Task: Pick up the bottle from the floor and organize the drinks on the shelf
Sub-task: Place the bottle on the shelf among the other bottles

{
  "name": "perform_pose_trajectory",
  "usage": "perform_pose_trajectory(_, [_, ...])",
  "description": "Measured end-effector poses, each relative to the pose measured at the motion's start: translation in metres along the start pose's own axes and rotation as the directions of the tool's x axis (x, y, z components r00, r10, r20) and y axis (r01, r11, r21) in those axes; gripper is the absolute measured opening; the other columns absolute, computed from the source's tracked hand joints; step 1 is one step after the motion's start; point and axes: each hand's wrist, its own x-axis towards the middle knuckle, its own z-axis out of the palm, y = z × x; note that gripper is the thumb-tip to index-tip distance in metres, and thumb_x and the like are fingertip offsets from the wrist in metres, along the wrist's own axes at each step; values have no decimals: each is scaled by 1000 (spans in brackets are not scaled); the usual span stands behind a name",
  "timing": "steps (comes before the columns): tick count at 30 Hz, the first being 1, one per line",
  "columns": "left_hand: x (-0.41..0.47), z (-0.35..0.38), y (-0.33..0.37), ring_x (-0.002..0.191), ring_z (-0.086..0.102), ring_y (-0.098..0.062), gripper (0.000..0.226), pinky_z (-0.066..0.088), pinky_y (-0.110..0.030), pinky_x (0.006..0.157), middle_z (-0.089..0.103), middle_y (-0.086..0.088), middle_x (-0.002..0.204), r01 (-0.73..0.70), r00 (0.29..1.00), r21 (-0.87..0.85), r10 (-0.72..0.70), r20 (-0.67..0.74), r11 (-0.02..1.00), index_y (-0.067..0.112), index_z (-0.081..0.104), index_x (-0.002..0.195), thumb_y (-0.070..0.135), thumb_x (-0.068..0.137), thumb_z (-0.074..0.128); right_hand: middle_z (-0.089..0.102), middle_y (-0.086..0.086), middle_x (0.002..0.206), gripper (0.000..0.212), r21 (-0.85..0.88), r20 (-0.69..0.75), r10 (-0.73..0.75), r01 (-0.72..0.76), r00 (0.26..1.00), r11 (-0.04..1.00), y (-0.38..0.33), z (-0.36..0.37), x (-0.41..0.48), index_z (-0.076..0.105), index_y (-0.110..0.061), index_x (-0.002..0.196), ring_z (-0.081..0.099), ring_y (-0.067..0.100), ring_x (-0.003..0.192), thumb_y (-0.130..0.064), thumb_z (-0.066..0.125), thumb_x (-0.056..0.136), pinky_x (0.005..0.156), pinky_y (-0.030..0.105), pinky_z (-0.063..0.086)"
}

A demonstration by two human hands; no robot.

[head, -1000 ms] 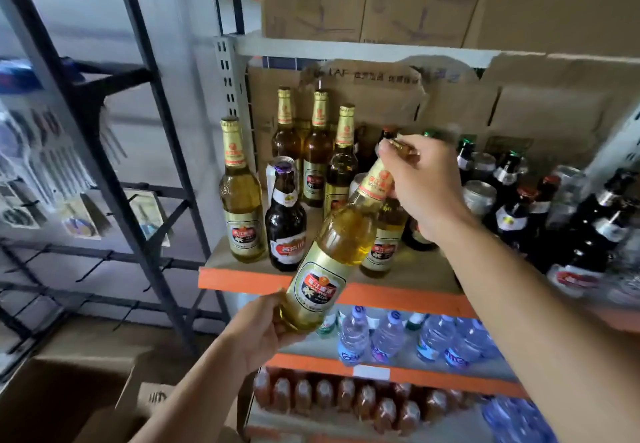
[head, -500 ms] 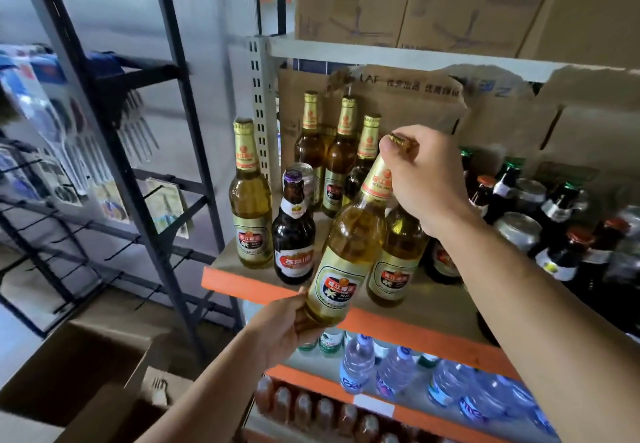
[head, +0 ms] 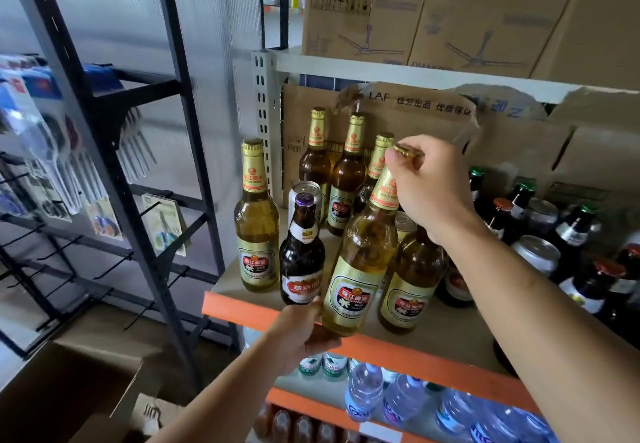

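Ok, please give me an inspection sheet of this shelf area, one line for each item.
Surface: shelf with an orange front edge, crowded with drinks.
Job's things: pale beer bottle, tilted, base at the front edge.
Clutter: dark bottle, can, matching pale bottles around it.
Grippers: left hand holds the bottle's base; right hand grips its neck.
Cables: nothing seen.
Surroundings: cardboard boxes above, water bottles below, black rack at left.
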Motion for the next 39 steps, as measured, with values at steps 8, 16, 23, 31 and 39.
perform_pose_trajectory(8, [10,1,0,58,68,-23,21,59,-31,62,69,-16,65,-50,997,156,60,-57,986,1,64,97,16,90,52,67,1,102,27,-108,-8,2,-3,1000,994,5,11,-1,66,-12,110,62,19,96,-31,61,92,84,44,54])
perform_pose_trajectory(16, [15,7,4,64,69,-24,15,60,-28,61,70,-18,67,-16,1000,-46,15,-7,999,-5,60,88,-6,90,45,66,-1,102,28,-164,-41,10,-16,999,986,17,22,-1,64,-14,112,60,16,92,-32,62,91,77,33,51])
perform_pose_trajectory(23, [16,6,3,66,69,-23,16,60,-28,61,73,-16,70,-6,1000,-55,5,-20,998,0,63,92,1,90,48,62,-4,97,27,-136,-48,7,-13,999,991,15,20,4,64,-13,111,61,16,93,-31,63,91,76,30,50])
perform_pose_trajectory(31, [-8,3,7,94,68,-29,26,58,-33,77,69,-25,105,-4,986,-220,40,160,976,-5,60,109,14,96,49,65,-3,99,21,-39,-104,-28,25,994,999,-2,-4,24,65,-18,107,62,15,93,-31,59,92,71,26,46])
perform_pose_trajectory(39, [-56,-16,50,83,73,-26,22,57,-27,63,71,-25,97,-190,948,-131,216,235,973,-5,66,99,12,93,52,65,-13,75,19,143,-230,20,13,973,990,-42,-36,50,66,-33,68,65,9,77,-40,62,85,77,48,59])
